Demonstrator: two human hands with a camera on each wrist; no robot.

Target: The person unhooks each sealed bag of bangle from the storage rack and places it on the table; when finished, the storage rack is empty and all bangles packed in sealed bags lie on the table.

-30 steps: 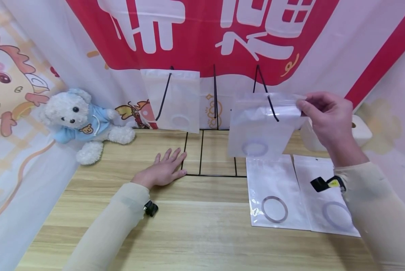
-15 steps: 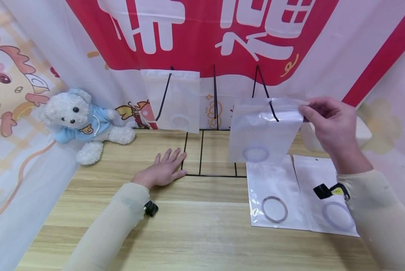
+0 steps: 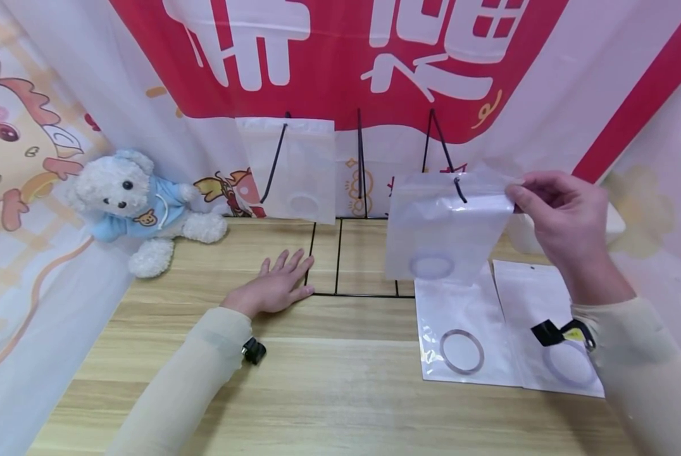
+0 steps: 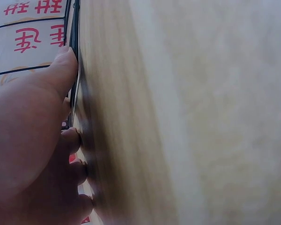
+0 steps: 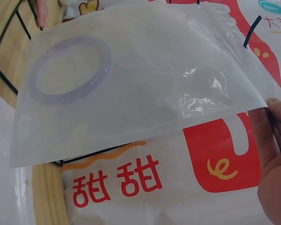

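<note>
My right hand (image 3: 568, 218) pinches the top right corner of a translucent zip bag (image 3: 443, 221) between thumb and fingers. Inside the bag's lower part shows a pale purple ring (image 5: 61, 99). A right-hand hook (image 3: 458, 190) of the black wire rack (image 3: 369, 296) passes through the bag near its top edge, with the tip sticking out in front. My left hand (image 3: 272, 285) rests palm down on the wooden table, fingers spread, its fingertips at the left side of the rack's base. Another ring bag (image 3: 295, 168) hangs on the left hook; the middle hook (image 3: 361, 158) carries nothing.
Two more white bags (image 3: 460, 304), each with a ring, lie side by side on the table (image 3: 340, 392) at right. A white box (image 3: 614, 221) stands behind my right hand. A plush bear (image 3: 147, 212) sits at back left, before a printed cloth backdrop.
My right hand has moved down and slightly right with the bag, which has slid along the hook nearer to its tip. My left hand has stayed in place.
</note>
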